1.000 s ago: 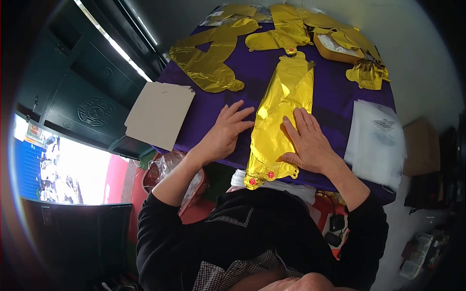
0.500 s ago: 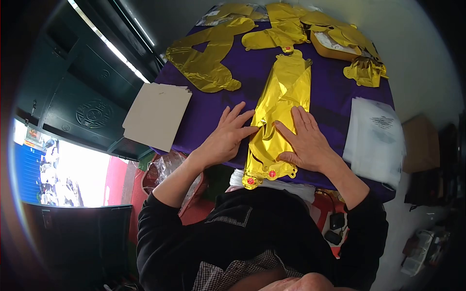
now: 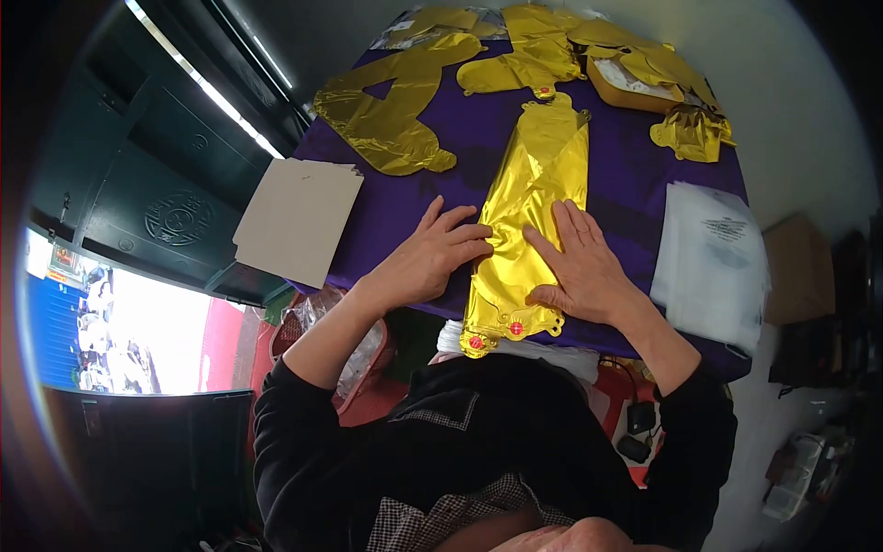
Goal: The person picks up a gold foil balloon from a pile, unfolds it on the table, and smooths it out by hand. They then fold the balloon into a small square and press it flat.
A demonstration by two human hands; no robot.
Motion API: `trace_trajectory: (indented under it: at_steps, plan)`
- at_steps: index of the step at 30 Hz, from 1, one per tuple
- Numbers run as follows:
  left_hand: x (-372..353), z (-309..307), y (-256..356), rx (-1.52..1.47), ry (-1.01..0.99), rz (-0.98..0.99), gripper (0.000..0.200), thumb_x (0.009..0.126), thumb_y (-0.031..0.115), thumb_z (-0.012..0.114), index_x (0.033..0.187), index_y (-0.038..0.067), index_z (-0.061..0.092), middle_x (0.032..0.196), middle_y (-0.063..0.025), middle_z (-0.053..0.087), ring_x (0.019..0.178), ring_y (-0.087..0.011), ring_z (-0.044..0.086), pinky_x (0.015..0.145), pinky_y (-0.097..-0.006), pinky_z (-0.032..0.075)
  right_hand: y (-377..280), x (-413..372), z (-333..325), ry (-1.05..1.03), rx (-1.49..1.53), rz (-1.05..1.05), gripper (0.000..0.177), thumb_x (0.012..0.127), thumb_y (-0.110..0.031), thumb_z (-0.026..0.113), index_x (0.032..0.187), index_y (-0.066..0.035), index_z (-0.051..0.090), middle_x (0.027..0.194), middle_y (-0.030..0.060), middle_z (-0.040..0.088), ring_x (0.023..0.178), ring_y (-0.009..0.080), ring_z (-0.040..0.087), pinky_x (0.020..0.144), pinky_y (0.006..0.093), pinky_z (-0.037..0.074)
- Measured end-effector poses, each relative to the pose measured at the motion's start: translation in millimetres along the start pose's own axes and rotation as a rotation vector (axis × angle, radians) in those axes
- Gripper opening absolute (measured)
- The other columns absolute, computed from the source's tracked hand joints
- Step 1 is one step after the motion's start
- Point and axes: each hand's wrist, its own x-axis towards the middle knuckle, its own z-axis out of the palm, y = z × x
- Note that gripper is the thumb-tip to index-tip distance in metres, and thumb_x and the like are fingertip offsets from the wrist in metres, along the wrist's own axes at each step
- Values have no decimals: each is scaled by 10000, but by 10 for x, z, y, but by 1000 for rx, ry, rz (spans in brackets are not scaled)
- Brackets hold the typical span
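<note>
While right hand (image 3: 590, 276) touches foil (image 3: 544, 156), tray (image 3: 630, 99) holds white material (image 3: 611, 73).

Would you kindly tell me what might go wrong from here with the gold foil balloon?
The gold foil balloon is wrinkled between the left hand and right hand, so pressing might set creases. Its near end appears to overhang the purple tablecloth, so it might snag on clothing.
</note>
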Motion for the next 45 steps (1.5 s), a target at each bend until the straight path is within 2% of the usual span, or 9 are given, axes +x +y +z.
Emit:
trace_trajectory:
  at_steps: [2, 4, 8, 9, 14, 19, 25, 35, 45]
  plan:
    - [3, -5, 2, 11, 2, -3, 491, 754, -111, 534, 1195, 82, 630, 1322, -77, 560, 1357, -338, 395, 1173, -586, 182, 79, -26, -11, 8, 42, 5, 880, 919, -718, 321, 1521, -78, 265, 1546, 302, 183, 1461, 436, 129, 1192, 489, 116]
    - [3, 0, 5, 17, 5, 8, 484, 759, -108, 532, 1195, 80, 627, 1323, -79, 559, 1355, -338, 397, 1171, -588, 183, 184, -85, -77, 230, 518, 45, 920, 928, -691, 352, 1518, 1, 208, 1567, 295, 139, 1474, 421, 103, 1193, 470, 97]
    - [-16, 26, 1, 1, 16, 6, 465, 774, -101, 530, 1197, 73, 612, 1328, -84, 558, 1355, -341, 398, 1168, -584, 194, 186, -364, -340, 325, 388, 55, 845, 932, -493, 565, 1513, 16, 222, 1557, 290, 194, 1462, 429, 169, 1179, 473, 171]
    - [-19, 35, -3, -3, 21, 4, 465, 774, -101, 530, 1197, 73, 612, 1328, -84, 558, 1355, -341, 398, 1168, -584, 194, 115, -425, -321, 326, 352, -7, 857, 836, -373, 705, 1477, 21, 294, 1523, 293, 263, 1428, 451, 250, 1158, 501, 234]
    - [-26, 31, -6, -16, 18, 1, 473, 777, -94, 541, 1214, 76, 599, 1330, -89, 558, 1363, -343, 392, 1173, -569, 202, -534, -528, -139, 197, 193, -209, 864, 642, -214, 830, 1360, 9, 406, 1426, 284, 376, 1362, 437, 361, 1118, 537, 301]
    - [-28, 11, 13, 6, 12, 6, 488, 766, -96, 546, 1223, 69, 594, 1339, -96, 551, 1371, -348, 381, 1175, -569, 199, -794, -341, 144, 445, -27, -241, 523, 753, -158, 756, 1198, 39, 564, 1247, 253, 569, 1234, 390, 527, 1087, 462, 379]
    - [-48, 6, 20, -7, 11, 24, 499, 751, -104, 537, 1219, 58, 593, 1336, -99, 548, 1374, -355, 372, 1176, -565, 198, -847, -248, 91, 504, -77, -273, 288, 790, -93, 667, 1039, 47, 632, 1088, 215, 651, 1093, 341, 622, 1031, 446, 436]
    - [-158, -39, 353, -42, 16, 75, 504, 690, 113, 727, 1163, 42, 570, 1253, -128, 547, 1360, -399, 370, 1142, -631, 191, -806, -455, -82, 555, 101, -295, 260, 752, -34, 666, 997, 44, 629, 1041, 181, 667, 977, 299, 668, 891, 404, 523]
    - [-413, 441, 742, 66, 342, 110, 307, 725, 40, 696, 1012, 20, 588, 1045, -111, 603, 1244, -363, 518, 1125, -639, 219, -959, -877, -101, 586, 209, -407, 208, 762, -30, 679, 951, 39, 628, 975, 150, 686, 897, 290, 686, 807, 399, 553]
